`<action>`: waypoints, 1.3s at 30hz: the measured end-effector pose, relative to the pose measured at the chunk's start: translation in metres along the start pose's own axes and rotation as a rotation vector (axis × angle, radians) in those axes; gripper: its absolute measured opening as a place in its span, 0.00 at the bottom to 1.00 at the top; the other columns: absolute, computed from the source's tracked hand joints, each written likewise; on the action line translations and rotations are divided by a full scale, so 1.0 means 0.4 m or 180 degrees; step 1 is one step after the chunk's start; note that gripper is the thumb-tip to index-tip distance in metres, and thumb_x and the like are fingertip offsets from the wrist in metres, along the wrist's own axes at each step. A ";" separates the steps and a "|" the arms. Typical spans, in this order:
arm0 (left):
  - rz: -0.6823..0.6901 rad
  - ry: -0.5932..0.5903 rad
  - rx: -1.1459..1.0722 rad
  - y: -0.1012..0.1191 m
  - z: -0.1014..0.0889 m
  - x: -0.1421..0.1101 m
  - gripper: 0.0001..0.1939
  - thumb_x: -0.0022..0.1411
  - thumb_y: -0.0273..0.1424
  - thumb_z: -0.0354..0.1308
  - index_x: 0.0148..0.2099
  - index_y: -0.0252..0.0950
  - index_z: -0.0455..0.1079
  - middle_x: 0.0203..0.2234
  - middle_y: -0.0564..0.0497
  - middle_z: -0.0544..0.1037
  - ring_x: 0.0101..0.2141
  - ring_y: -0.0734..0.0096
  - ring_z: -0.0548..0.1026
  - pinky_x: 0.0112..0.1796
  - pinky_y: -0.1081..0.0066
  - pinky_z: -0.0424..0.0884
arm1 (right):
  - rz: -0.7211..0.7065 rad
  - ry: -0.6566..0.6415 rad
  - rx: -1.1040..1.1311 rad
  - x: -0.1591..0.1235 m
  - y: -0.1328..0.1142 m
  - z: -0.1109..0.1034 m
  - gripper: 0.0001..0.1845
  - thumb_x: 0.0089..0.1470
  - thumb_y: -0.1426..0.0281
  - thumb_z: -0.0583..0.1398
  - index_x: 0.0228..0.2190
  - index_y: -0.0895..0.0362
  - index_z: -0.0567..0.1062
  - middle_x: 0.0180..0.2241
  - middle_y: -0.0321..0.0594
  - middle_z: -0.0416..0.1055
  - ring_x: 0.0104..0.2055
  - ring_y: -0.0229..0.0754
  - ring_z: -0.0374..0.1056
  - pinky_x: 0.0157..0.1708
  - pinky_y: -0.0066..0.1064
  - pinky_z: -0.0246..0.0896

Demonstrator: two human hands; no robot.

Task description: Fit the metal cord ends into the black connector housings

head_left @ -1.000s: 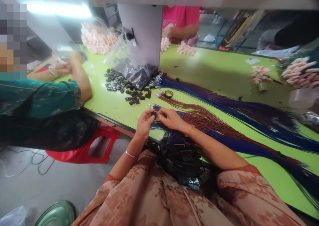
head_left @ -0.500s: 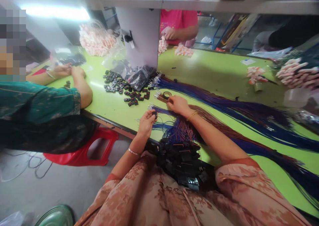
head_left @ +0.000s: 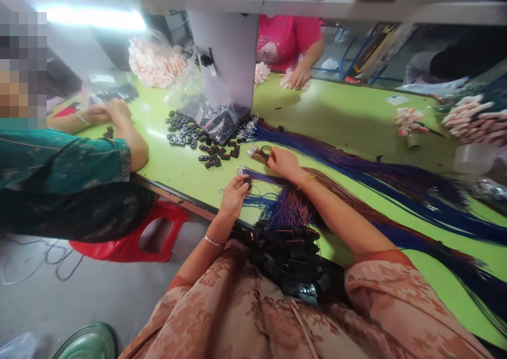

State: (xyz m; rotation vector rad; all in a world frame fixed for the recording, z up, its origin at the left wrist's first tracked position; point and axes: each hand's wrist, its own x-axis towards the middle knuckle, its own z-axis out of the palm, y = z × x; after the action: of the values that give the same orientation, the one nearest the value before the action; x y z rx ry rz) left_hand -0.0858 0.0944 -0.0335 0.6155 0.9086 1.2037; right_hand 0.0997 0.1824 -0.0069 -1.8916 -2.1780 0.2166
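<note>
My left hand (head_left: pixel 233 195) is closed, with a small black connector housing (head_left: pixel 247 181) pinched between thumb and fingers. Just beneath its fingertips lie the silver-tipped ends of a bundle of blue wires (head_left: pixel 261 175). My right hand (head_left: pixel 285 164) has its fingers pressed together over the bundle of brown wires (head_left: pixel 259 155), beside a black ring like a tape roll (head_left: pixel 264 149); what the fingertips grip is hidden. Black connector housings with wires attached (head_left: pixel 291 248) are piled in front of my body at the table edge.
Loose black housings (head_left: pixel 190 132) and a plastic bag of dark parts (head_left: pixel 225 121) lie beyond my left hand. Long blue and brown wires (head_left: pixel 356 169) stretch right across the green table (head_left: pixel 328 103). Co-workers sit left and across. A red stool (head_left: pixel 166 237) stands at left.
My right hand's fingers have closed in slightly by the brown wires and the ring. My left hand keeps the housing. The co-worker across has lowered a hand to the pale bundle on the table.
</note>
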 end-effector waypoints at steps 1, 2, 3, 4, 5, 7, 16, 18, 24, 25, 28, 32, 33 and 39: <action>-0.0003 0.0000 0.0000 -0.001 -0.001 0.000 0.14 0.47 0.25 0.65 0.40 0.35 0.71 0.33 0.51 0.76 0.31 0.78 0.72 0.33 0.76 0.67 | -0.0093 0.0057 0.0131 0.007 -0.008 0.001 0.12 0.56 0.68 0.51 0.36 0.59 0.73 0.32 0.47 0.74 0.31 0.45 0.65 0.32 0.31 0.52; -0.0007 0.0002 0.0000 -0.002 -0.002 0.001 0.15 0.48 0.25 0.64 0.40 0.35 0.71 0.33 0.51 0.76 0.31 0.78 0.72 0.33 0.76 0.67 | -0.0198 0.0118 0.0282 0.015 -0.019 0.002 0.11 0.55 0.69 0.52 0.34 0.59 0.73 0.31 0.46 0.73 0.30 0.43 0.64 0.31 0.31 0.51; -0.0010 0.0005 0.0000 -0.003 -0.003 0.002 0.15 0.48 0.25 0.64 0.40 0.34 0.71 0.33 0.51 0.76 0.31 0.78 0.72 0.33 0.76 0.67 | -0.0304 0.0178 0.0450 0.023 -0.032 0.004 0.10 0.54 0.69 0.52 0.32 0.59 0.73 0.30 0.45 0.73 0.30 0.42 0.63 0.31 0.31 0.50; -0.0011 0.0007 -0.0001 -0.004 -0.005 0.003 0.15 0.48 0.25 0.64 0.40 0.34 0.71 0.33 0.51 0.76 0.31 0.78 0.72 0.34 0.76 0.67 | -0.0404 0.0237 0.0630 0.031 -0.046 0.005 0.09 0.53 0.70 0.53 0.31 0.59 0.72 0.29 0.43 0.73 0.29 0.41 0.62 0.31 0.30 0.50; -0.0007 0.0005 -0.0001 -0.006 -0.007 0.003 0.15 0.48 0.25 0.64 0.41 0.34 0.71 0.33 0.51 0.76 0.31 0.78 0.72 0.34 0.75 0.67 | -0.0500 0.0298 0.0818 0.038 -0.061 0.006 0.08 0.53 0.70 0.53 0.30 0.59 0.72 0.29 0.42 0.73 0.29 0.40 0.61 0.31 0.30 0.50; 0.0012 -0.0004 -0.0014 -0.009 -0.011 0.005 0.15 0.48 0.25 0.64 0.41 0.35 0.70 0.33 0.51 0.76 0.32 0.77 0.72 0.34 0.75 0.67 | -0.0667 0.0365 0.1206 0.045 -0.090 0.005 0.07 0.51 0.70 0.54 0.29 0.59 0.72 0.28 0.40 0.72 0.28 0.38 0.61 0.31 0.28 0.50; 0.0101 -0.0059 -0.0203 -0.016 -0.017 0.005 0.15 0.50 0.25 0.63 0.42 0.36 0.69 0.36 0.50 0.75 0.34 0.77 0.72 0.37 0.74 0.67 | -0.0833 -0.0170 0.2276 -0.050 -0.115 -0.010 0.09 0.47 0.68 0.55 0.22 0.60 0.69 0.20 0.33 0.65 0.23 0.32 0.55 0.25 0.26 0.48; 0.0121 -0.0080 -0.0258 -0.015 -0.018 0.005 0.15 0.50 0.25 0.63 0.42 0.36 0.69 0.36 0.50 0.75 0.34 0.77 0.72 0.37 0.74 0.67 | -0.0775 -0.0251 0.2180 -0.081 -0.106 -0.004 0.10 0.47 0.67 0.55 0.21 0.60 0.70 0.19 0.32 0.64 0.22 0.32 0.53 0.24 0.26 0.46; 0.0094 -0.0125 -0.0345 -0.011 -0.020 0.005 0.15 0.50 0.25 0.64 0.42 0.36 0.69 0.36 0.51 0.75 0.34 0.77 0.72 0.37 0.74 0.67 | -0.0765 -0.0326 0.1955 -0.129 -0.098 0.004 0.12 0.48 0.66 0.55 0.19 0.59 0.67 0.17 0.30 0.61 0.21 0.31 0.51 0.24 0.26 0.43; 0.0091 -0.0113 -0.0335 -0.012 -0.020 0.005 0.15 0.51 0.25 0.63 0.42 0.36 0.69 0.36 0.51 0.74 0.35 0.77 0.72 0.38 0.74 0.67 | -0.0756 -0.0323 0.1912 -0.131 -0.100 0.003 0.12 0.48 0.66 0.55 0.19 0.59 0.67 0.17 0.31 0.61 0.21 0.31 0.51 0.23 0.26 0.43; 0.0095 -0.0075 -0.0247 -0.012 -0.020 0.004 0.14 0.51 0.26 0.63 0.42 0.36 0.68 0.37 0.50 0.75 0.36 0.75 0.72 0.40 0.72 0.67 | -0.0699 -0.0292 0.1759 -0.133 -0.104 0.000 0.11 0.48 0.66 0.55 0.20 0.59 0.68 0.18 0.32 0.63 0.21 0.31 0.53 0.24 0.26 0.43; 0.0119 -0.0083 -0.0163 -0.011 -0.020 0.003 0.15 0.51 0.27 0.64 0.43 0.36 0.68 0.37 0.49 0.75 0.37 0.74 0.73 0.41 0.71 0.68 | -0.0664 -0.0275 0.1641 -0.135 -0.108 0.001 0.11 0.49 0.66 0.56 0.20 0.59 0.69 0.19 0.33 0.65 0.22 0.32 0.54 0.24 0.26 0.44; 0.0131 -0.0084 -0.0161 -0.011 -0.020 0.004 0.15 0.51 0.27 0.64 0.43 0.36 0.68 0.37 0.49 0.75 0.37 0.74 0.73 0.40 0.72 0.68 | -0.0647 -0.0264 0.1633 -0.136 -0.109 0.002 0.11 0.49 0.66 0.56 0.20 0.59 0.69 0.19 0.33 0.65 0.22 0.32 0.54 0.24 0.26 0.44; 0.0214 -0.0043 -0.0009 -0.021 -0.015 0.001 0.17 0.49 0.28 0.64 0.43 0.36 0.67 0.37 0.50 0.75 0.36 0.75 0.72 0.40 0.73 0.67 | -0.0612 -0.0267 0.1741 -0.138 -0.114 0.015 0.11 0.49 0.67 0.56 0.19 0.59 0.68 0.18 0.32 0.64 0.21 0.32 0.53 0.24 0.26 0.43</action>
State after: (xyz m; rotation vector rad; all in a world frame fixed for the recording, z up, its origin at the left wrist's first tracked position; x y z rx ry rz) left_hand -0.0867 0.0922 -0.0437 0.6557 0.8806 1.2594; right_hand 0.0615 0.1214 -0.0051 -1.3848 -2.0533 0.7750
